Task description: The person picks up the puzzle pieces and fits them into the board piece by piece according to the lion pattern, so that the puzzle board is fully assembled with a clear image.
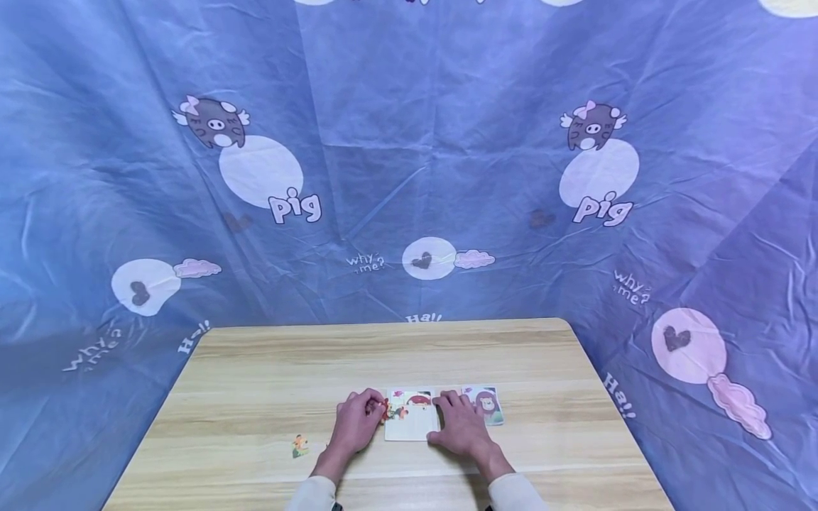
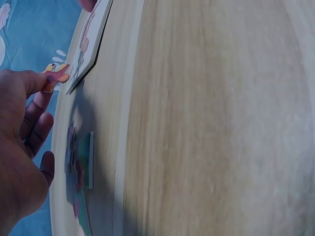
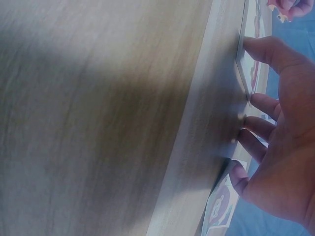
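Note:
A white puzzle board (image 1: pixel 412 424) lies flat near the front of the wooden table (image 1: pixel 287 369). At the board's left edge, my left hand (image 1: pixel 371 408) pinches a small orange and red puzzle piece (image 2: pixel 56 76) between thumb and fingers. My right hand (image 1: pixel 450 404) rests on the board's right side with its fingers spread and straight; in the right wrist view the thumb (image 3: pixel 263 51) touches the board's edge (image 3: pixel 242 64). A few pieces with pictures sit in the top part of the board.
A picture card with a lion (image 1: pixel 488 406) lies just right of the board, under the right hand's outer fingers. One loose puzzle piece (image 1: pixel 299 446) lies on the table to the left of my left wrist. A blue cartoon-print cloth (image 1: pixel 409 177) hangs behind and around the table.

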`<state>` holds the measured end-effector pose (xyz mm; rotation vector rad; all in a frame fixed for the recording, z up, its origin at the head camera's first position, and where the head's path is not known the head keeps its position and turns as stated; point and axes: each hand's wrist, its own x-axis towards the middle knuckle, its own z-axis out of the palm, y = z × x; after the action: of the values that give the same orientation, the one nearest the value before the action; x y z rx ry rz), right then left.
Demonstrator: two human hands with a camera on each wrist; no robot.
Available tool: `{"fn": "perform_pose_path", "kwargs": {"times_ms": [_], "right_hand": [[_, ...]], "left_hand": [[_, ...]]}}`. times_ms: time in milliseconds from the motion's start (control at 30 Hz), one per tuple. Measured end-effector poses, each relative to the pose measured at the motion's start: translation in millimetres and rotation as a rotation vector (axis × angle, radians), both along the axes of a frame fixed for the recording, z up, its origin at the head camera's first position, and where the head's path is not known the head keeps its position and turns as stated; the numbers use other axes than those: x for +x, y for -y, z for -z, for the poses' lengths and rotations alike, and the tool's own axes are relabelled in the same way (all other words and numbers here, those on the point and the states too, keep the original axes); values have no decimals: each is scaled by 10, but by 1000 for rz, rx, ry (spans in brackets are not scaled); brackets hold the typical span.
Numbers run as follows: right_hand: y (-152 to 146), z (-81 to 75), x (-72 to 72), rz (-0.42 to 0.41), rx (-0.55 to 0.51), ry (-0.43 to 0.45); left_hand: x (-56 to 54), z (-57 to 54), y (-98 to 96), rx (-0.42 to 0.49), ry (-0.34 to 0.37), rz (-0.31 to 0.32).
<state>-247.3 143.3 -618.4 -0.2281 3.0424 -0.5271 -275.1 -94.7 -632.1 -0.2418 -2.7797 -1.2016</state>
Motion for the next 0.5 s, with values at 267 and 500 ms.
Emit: {"fn": "perform_pose_path", "kwargs": {"times_ms": [267, 500], "right_hand": [[5, -22, 5, 3, -5, 2], [19, -30, 8, 2, -5, 3]], "left_hand": [[2, -4, -96, 10, -23, 12], [20, -15, -183, 42, 0, 44]]}}
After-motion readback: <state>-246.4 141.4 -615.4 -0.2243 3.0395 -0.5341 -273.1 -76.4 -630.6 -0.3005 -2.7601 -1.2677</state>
